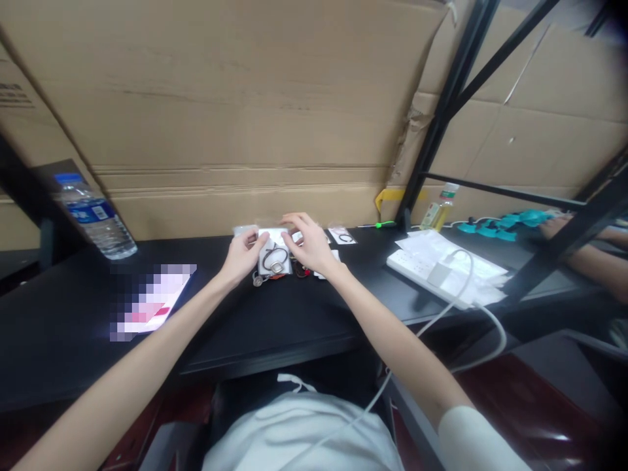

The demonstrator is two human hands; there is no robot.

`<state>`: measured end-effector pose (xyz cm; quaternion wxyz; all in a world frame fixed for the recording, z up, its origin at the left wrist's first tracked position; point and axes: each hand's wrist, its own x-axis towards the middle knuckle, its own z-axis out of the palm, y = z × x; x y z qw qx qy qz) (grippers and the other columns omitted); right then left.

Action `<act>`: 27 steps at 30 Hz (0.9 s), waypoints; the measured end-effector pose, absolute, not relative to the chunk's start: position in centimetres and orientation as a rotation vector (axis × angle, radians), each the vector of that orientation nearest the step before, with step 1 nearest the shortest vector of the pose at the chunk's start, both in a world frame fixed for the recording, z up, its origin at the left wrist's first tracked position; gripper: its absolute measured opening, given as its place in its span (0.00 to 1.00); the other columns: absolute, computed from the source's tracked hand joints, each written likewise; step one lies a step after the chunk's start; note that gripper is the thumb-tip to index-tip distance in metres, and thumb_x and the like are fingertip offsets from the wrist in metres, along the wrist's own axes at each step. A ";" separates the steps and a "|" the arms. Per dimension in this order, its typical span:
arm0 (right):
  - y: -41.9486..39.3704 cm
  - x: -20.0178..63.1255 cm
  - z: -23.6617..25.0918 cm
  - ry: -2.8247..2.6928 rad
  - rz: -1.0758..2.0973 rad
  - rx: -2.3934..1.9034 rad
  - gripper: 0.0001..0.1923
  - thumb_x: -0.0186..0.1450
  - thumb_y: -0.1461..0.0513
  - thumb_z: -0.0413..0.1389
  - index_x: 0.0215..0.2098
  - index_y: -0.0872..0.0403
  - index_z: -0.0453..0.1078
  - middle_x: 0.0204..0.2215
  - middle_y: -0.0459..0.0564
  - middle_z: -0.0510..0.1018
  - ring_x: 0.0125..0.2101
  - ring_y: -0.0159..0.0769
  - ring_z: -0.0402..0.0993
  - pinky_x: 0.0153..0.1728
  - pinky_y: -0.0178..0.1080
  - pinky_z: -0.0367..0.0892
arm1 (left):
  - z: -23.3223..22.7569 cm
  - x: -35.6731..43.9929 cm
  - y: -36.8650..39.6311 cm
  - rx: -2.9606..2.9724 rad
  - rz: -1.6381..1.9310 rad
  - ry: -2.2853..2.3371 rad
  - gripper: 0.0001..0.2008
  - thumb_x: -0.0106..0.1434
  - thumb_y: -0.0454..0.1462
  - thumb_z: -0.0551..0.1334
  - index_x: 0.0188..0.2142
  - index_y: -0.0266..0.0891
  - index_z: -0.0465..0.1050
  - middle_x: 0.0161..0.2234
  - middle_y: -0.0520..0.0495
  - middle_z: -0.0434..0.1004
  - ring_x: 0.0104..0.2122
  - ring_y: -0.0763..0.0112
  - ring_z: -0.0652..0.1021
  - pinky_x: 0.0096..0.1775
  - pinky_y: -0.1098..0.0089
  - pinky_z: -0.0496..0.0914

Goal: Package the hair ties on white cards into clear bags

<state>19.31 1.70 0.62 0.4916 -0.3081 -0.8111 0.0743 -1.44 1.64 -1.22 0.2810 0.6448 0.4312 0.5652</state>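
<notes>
A white card carrying a dark cord bracelet with a square metallic charm (pixel 276 267) is propped up between my hands at the middle of the desk. My left hand (pixel 241 256) pinches the card's left edge, thumb on its upper corner. My right hand (pixel 313 247) hovers at the upper right, its fingers stretched and apart, with the thumb close to or touching the card. Just below the card lies a round silvery charm (pixel 258 280). Other small cords and trinkets (pixel 301 267) lie partly hidden under my right hand. Another card with a dark bracelet (pixel 344 236) rests behind it.
On the black desk (pixel 226 333), a lit phone-like screen (pixel 154 304) lies left, near a water bottle (pixel 98 216). Papers (pixel 451 258), a white cable (pixel 432 320) and a drink bottle (pixel 440 208) are right. Black frame bars (pixel 434 137) rise there. Another person's arm (pixel 596 255) shows far right.
</notes>
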 end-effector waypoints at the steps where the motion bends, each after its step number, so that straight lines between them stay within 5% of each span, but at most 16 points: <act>1: 1.7 19.3 0.6 -1.975 0.184 -0.756 0.15 0.73 0.56 0.54 0.56 0.49 0.72 0.57 0.56 0.76 0.43 0.42 0.80 0.48 0.46 0.78 | -1.2 -1.4 1.6 1.730 1.523 1.152 0.26 0.60 0.61 0.68 0.39 0.41 0.76 0.42 0.43 0.84 0.44 0.56 0.82 0.47 0.59 0.78; 11: 3.4 18.9 -0.3 -1.858 0.564 -0.687 0.08 0.73 0.58 0.57 0.45 0.52 0.76 0.46 0.51 0.80 0.44 0.37 0.80 0.52 0.45 0.76 | -0.7 -1.1 0.6 1.796 1.509 1.159 0.27 0.62 0.62 0.66 0.38 0.39 0.79 0.36 0.44 0.83 0.35 0.60 0.81 0.38 0.63 0.76; 27: 3.1 18.7 -0.1 -1.894 0.684 -0.711 0.08 0.71 0.58 0.60 0.44 0.53 0.79 0.46 0.52 0.81 0.40 0.35 0.79 0.46 0.42 0.77 | -1.0 -1.6 1.0 1.902 1.472 1.181 0.28 0.66 0.61 0.63 0.27 0.38 0.73 0.24 0.50 0.72 0.24 0.71 0.70 0.27 0.71 0.62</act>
